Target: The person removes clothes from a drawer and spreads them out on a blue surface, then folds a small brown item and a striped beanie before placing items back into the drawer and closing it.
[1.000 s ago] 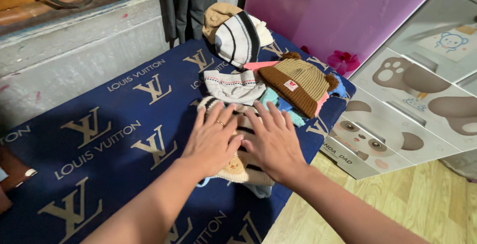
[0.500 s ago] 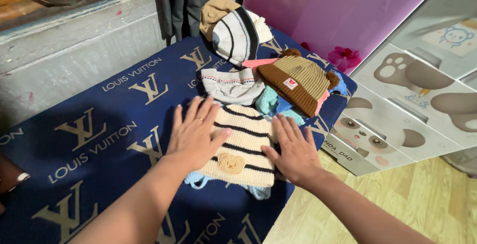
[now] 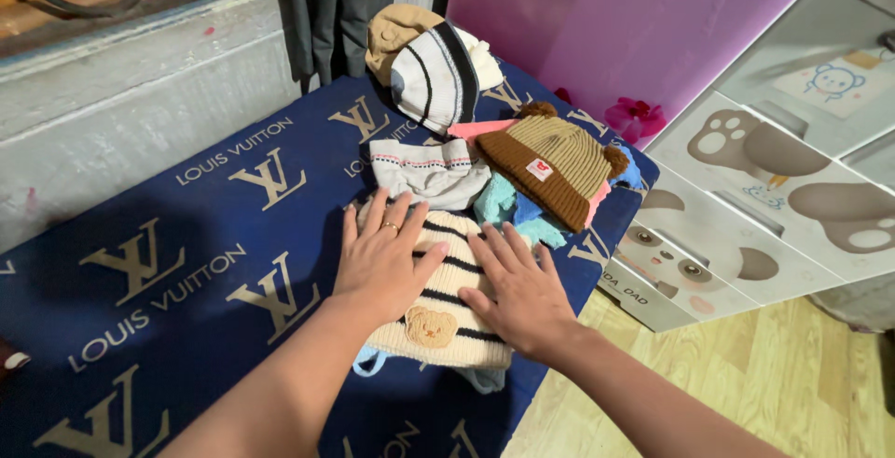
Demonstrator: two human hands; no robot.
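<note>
The cream knitted baby hat with dark stripes and a small brown bear patch (image 3: 438,304) lay flat on the navy surface with gold lettering (image 3: 186,262), near its right edge. Half a second earlier the hands had been spread to the hat's two sides; now they had come back together over its middle — a smoothing pass, by the look of it. The left hand (image 3: 384,257), a ring on one finger, pressed palm-down with fingers splayed and gripped nothing. The right hand (image 3: 522,295) lay likewise flat and open, just beside it. Beyond the fingertips sat a grey-white folded hat (image 3: 429,169) and a tan ribbed beanie with brown cuff (image 3: 550,164) — both unmoved.
</note>
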